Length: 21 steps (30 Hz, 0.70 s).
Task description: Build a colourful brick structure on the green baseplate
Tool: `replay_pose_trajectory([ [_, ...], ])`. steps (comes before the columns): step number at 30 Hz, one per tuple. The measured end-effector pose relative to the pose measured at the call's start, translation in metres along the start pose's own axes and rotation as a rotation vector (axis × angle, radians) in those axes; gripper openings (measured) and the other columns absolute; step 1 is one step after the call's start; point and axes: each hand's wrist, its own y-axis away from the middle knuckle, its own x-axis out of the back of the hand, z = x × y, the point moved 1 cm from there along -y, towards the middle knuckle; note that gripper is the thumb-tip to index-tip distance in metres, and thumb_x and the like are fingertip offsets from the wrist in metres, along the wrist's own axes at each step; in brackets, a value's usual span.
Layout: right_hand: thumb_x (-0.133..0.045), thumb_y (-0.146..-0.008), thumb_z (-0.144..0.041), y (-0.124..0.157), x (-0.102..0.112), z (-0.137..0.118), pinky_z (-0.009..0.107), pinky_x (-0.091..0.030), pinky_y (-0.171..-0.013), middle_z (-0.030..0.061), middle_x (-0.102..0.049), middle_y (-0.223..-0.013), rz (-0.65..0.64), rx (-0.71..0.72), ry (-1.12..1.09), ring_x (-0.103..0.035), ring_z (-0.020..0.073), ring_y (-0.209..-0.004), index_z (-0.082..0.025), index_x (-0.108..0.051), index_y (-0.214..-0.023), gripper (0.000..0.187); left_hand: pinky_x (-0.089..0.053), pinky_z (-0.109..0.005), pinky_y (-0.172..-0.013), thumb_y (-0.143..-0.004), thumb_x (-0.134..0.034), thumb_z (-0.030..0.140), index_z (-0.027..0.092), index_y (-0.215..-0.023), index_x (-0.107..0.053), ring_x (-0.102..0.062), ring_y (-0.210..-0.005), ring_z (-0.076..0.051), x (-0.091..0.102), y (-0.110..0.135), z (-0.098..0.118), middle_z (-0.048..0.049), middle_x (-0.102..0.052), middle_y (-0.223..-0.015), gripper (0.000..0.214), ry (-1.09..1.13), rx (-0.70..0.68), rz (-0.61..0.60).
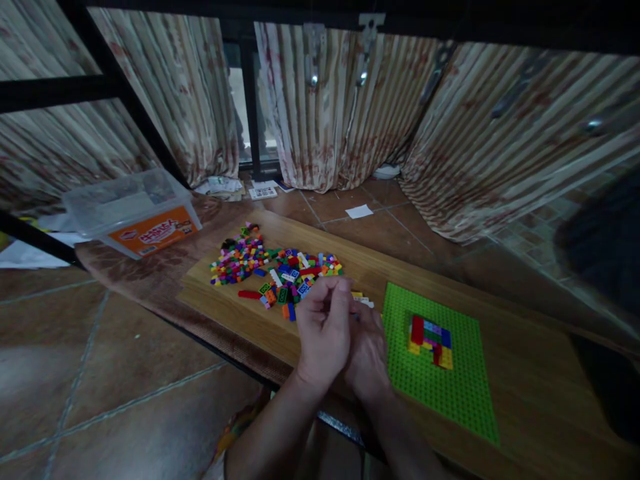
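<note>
My left hand (325,330) and my right hand (369,350) are pressed together over a low wooden board (235,313). The fingers of both hands are curled inward, and what they hold is hidden. Just beyond the hands lies a pile of small coloured bricks (273,265). To the right of my right hand lies a green baseplate (440,387). On it stands a small build of red, yellow, blue and purple bricks (430,341).
A clear plastic box with an orange label (133,213) sits at the back left on a brown mat. Striped curtains hang behind, with papers on the tiled floor beneath them. A black metal frame crosses the upper left. A dark shape fills the right edge.
</note>
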Motion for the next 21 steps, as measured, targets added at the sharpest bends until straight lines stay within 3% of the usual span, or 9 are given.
replay_pose_trajectory([
  [5,-0.051,-0.089,-0.020,0.003,0.013,0.015,0.039,-0.046,-0.086,0.0071,-0.060,-0.104,0.035,-0.034,-0.068,-0.053,0.0227,-0.099,-0.024,-0.071,-0.094,0.022,-0.029,-0.017,-0.045,-0.083,-0.065,0.035,0.016,-0.072,-0.061,-0.038,-0.048,-0.006,0.029,-0.028,0.006,0.0038,-0.050,-0.056,0.023,0.160,0.008,0.229],
  [11,-0.054,-0.087,-0.021,0.003,0.009,0.012,0.040,-0.048,-0.084,0.0060,-0.060,-0.105,0.000,0.022,-0.095,-0.054,0.0224,-0.098,-0.026,-0.072,-0.094,0.020,-0.027,-0.018,-0.044,-0.081,-0.067,0.036,0.015,-0.074,-0.063,-0.037,-0.048,-0.005,0.043,-0.035,0.004,0.0042,-0.047,-0.055,0.023,0.157,-0.032,0.256],
  [21,-0.062,-0.082,-0.019,0.005,0.002,0.013,0.040,-0.047,-0.085,0.0063,-0.060,-0.104,-0.048,-0.004,-0.013,-0.052,0.0243,-0.099,-0.023,-0.069,-0.088,0.010,-0.027,-0.017,-0.043,-0.079,-0.068,0.033,0.015,-0.071,-0.062,-0.039,-0.047,-0.005,0.060,-0.046,0.010,0.0053,-0.047,-0.053,0.021,0.184,-0.100,0.365],
])
